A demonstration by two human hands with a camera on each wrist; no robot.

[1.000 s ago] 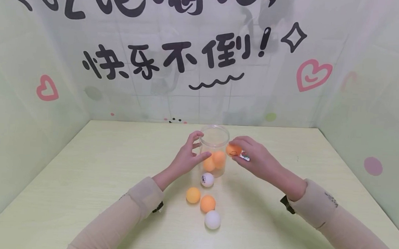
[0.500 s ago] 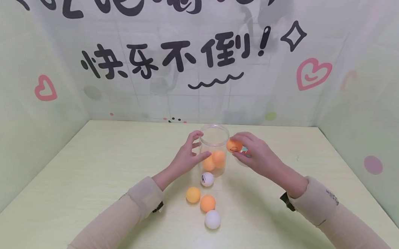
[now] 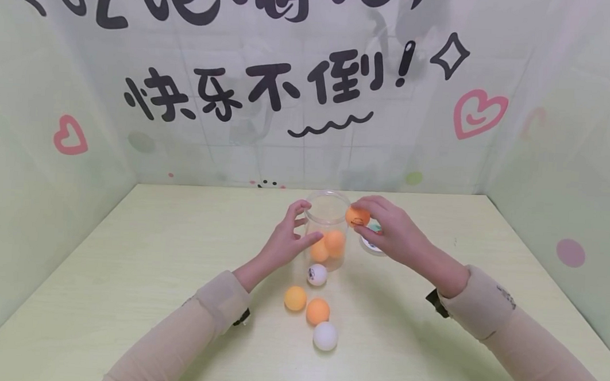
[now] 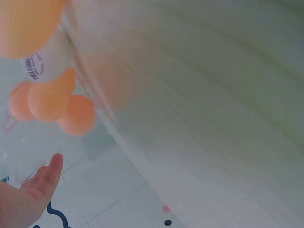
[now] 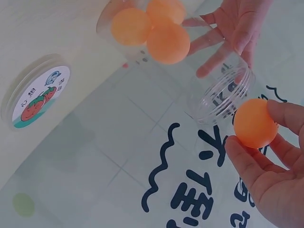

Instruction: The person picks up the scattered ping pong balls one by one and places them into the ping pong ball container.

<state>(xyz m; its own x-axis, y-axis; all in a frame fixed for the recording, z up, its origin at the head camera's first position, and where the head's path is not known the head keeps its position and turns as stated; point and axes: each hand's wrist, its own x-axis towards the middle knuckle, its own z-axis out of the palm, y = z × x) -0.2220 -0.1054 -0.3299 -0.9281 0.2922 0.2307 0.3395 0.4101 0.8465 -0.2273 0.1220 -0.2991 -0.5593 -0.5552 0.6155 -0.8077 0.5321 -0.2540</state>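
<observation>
A clear plastic jar [image 3: 327, 210] stands upright with its mouth open. Three orange balls [image 5: 168, 42] lie at its bottom in the right wrist view. My left hand [image 3: 284, 238] holds the jar's left side, thumb in front and fingers spread round the wall. Between the thumb and fingertips of my right hand [image 3: 396, 232] is an orange ping-pong ball [image 3: 357, 217] with dark print, right beside the jar's rim. A printed white ping-pong ball [image 3: 317, 274] sits just in front of the jar.
Nearer on the pale wooden table [image 3: 177, 253] lie a yellow-orange ball [image 3: 295, 299], an orange ball [image 3: 317, 312] and a plain white ball [image 3: 325, 336]. A round lid [image 5: 42, 97] with a strawberry picture lies right of the jar. A printed curtain [image 3: 234, 152] hangs behind.
My right hand has risen slightly with the orange ping-pong ball, up to the level of the jar's rim, and more of the lid shows beneath it. The left hand stays put.
</observation>
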